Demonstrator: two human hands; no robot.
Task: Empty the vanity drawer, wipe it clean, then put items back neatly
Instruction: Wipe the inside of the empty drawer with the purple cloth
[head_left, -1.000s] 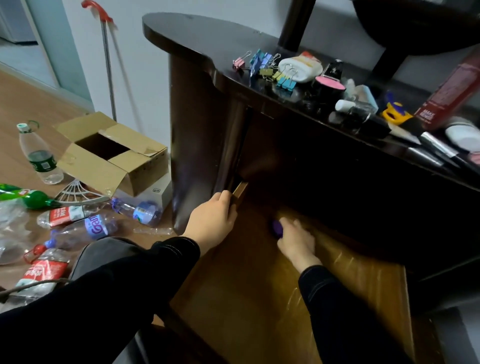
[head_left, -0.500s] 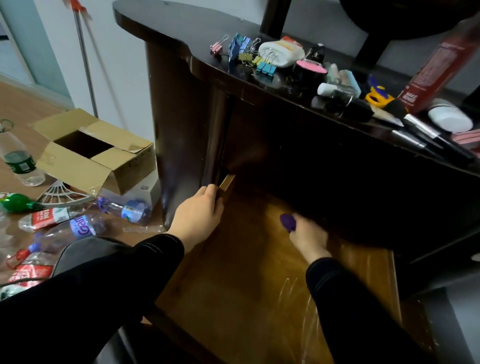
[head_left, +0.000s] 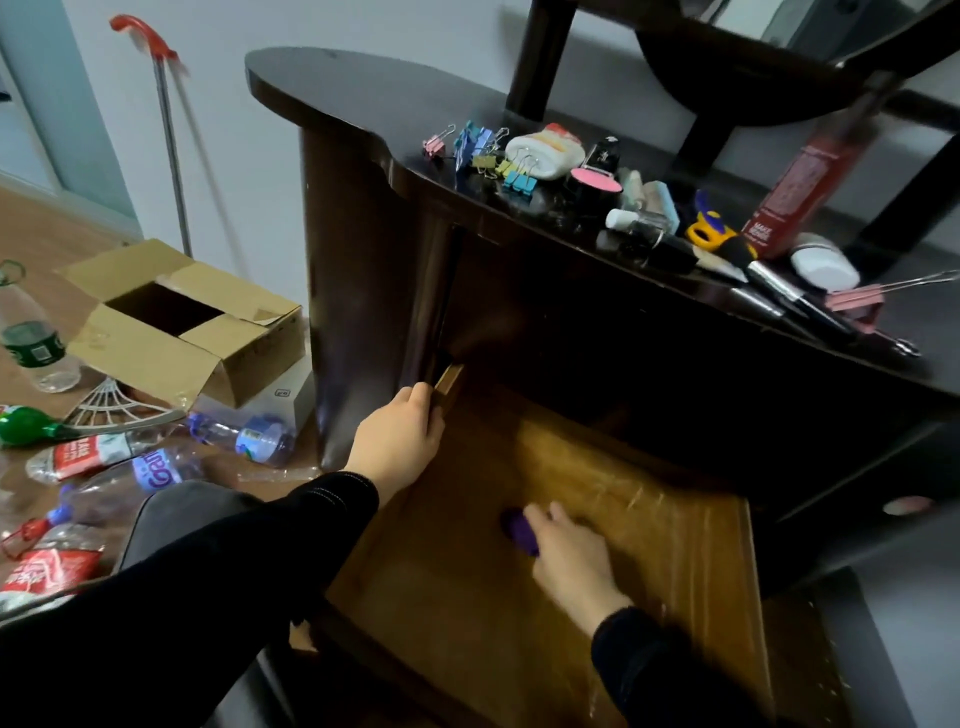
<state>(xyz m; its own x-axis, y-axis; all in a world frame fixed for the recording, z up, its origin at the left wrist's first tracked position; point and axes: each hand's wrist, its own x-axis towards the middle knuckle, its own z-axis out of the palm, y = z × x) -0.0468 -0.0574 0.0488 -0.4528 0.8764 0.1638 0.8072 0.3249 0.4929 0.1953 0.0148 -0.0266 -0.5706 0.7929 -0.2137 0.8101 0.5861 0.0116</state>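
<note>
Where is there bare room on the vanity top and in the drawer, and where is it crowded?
Bare: left end of vanity top, before the binder clips; drawer floor around the right hand. Crowded: clips to red bottle.

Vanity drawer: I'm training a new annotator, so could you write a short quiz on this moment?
1. True or false: the drawer is pushed fully shut.
2. What does the left hand grip? A) the drawer's left side wall B) a cardboard box C) a red bottle
3. What colour is the object that the right hand holds against the drawer's bottom?
Key: 1 false; 2 A; 3 purple.
</note>
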